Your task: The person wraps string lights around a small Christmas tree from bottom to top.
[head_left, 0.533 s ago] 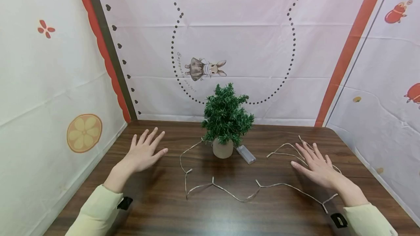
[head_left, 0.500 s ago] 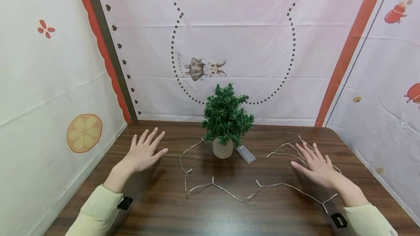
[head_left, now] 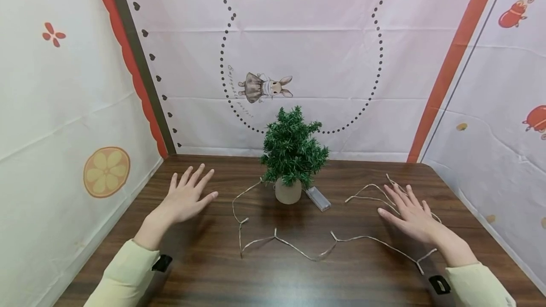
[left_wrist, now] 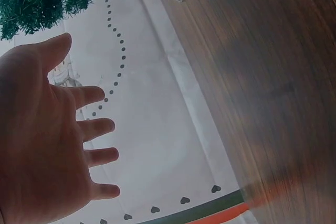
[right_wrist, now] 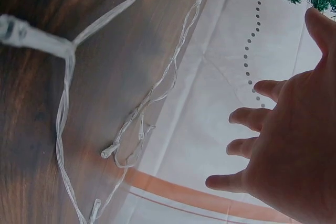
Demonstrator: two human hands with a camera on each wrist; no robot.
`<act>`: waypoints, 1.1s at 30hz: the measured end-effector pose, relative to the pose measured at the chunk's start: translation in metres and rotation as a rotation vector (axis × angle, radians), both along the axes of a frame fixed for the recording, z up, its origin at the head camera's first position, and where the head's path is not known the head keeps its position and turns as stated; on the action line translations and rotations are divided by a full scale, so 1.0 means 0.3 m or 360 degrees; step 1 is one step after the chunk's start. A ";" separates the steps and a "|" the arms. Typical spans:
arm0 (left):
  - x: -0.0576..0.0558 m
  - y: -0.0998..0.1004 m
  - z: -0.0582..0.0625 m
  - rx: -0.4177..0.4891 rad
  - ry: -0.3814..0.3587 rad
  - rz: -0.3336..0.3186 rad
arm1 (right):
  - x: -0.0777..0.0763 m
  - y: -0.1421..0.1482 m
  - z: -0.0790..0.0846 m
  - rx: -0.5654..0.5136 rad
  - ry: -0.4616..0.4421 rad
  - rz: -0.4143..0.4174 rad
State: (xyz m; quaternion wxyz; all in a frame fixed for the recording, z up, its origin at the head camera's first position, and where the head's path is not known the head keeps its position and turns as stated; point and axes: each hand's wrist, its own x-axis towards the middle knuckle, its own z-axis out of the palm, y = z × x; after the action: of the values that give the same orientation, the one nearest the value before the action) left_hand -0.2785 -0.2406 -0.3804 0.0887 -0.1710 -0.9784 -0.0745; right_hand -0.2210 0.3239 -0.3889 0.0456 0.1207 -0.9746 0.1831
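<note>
Left hand (head_left: 183, 200) and right hand (head_left: 411, 217) are both released, backs up and fingers spread, holding nothing. Nearest the right hand is a thin light string of twisted, clear wire (head_left: 335, 239) with small pale bulbs; in the head view that hand hides a stretch of it (the right wrist view shows the fingers apart from the wire). Loops lie beyond and to the left of the right hand's fingertips, and the string runs across toward the left hand, bending up beside its thumb side, well apart from it. Between the hands, upright, stands a small green artificial tree (head_left: 293, 148) on a pale, round base (head_left: 287, 192). Just beside the base, on the right hand's side, lies a flat, grey, translucent plastic box (head_left: 318, 199). Beneath everything spreads a dark brown wood-grain worktop (head_left: 273, 285). Beyond both hands hangs a pale printed cloth (head_left: 320, 60), with an orange-slice print (head_left: 106, 172) left of the left hand.
</note>
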 end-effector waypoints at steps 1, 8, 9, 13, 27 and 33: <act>0.001 0.000 -0.001 0.0001 0.0007 -0.0002 | 0.000 -0.002 0.000 -0.0001 -0.0002 0.0000; 0.003 0.006 -0.027 0.0013 0.0059 -0.0062 | 0.003 -0.023 0.000 -0.0042 0.0022 0.0057; 0.003 0.007 -0.031 0.0015 0.0061 -0.0080 | 0.003 -0.027 0.001 -0.0063 0.0024 0.0079; -0.001 0.015 -0.048 0.0029 0.0058 -0.0164 | 0.004 -0.045 0.007 -0.0147 -0.0007 0.0160; -0.006 0.059 -0.081 0.0217 -0.0043 -0.0435 | 0.016 -0.112 -0.028 -0.0214 -0.0011 0.0343; -0.012 0.078 -0.088 0.0268 -0.0056 -0.0561 | 0.003 -0.142 -0.040 -0.0252 -0.0068 0.0428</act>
State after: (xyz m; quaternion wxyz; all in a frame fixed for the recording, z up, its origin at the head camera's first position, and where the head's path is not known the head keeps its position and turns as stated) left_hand -0.2823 -0.2171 -0.4066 0.0713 -0.3303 -0.9251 -0.1733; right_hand -0.2201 0.2814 -0.4010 0.0094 0.2422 -0.9329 0.2664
